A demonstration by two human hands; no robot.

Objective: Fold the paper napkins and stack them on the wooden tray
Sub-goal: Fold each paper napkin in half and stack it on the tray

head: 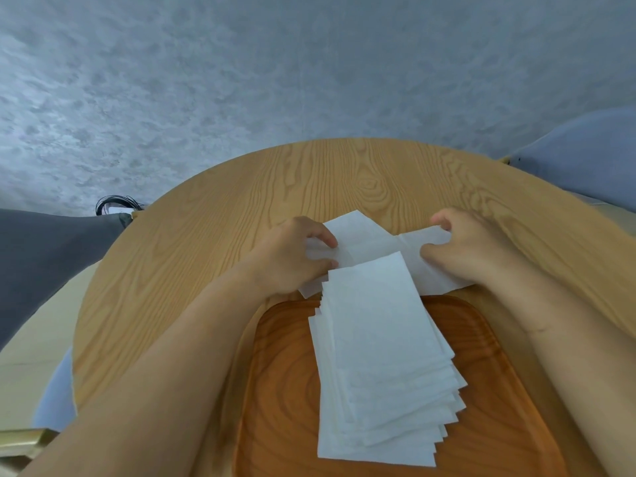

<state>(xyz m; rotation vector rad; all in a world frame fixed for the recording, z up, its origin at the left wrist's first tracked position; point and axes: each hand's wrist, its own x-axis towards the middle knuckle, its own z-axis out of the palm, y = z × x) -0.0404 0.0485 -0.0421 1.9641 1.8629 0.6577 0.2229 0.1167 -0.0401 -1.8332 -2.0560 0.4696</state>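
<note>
A white paper napkin lies on the round wooden table, just beyond the tray. My left hand pinches its left edge between thumb and fingers. My right hand pinches its right edge the same way. Nearer to me, a reddish wooden tray holds a slightly fanned stack of several folded white napkins. The far end of the stack hides the near part of the held napkin.
A grey cushioned chair stands at the left of the table, with a coil of black cable behind it. A pale blue chair sits at the far right. Grey textured floor lies beyond the table.
</note>
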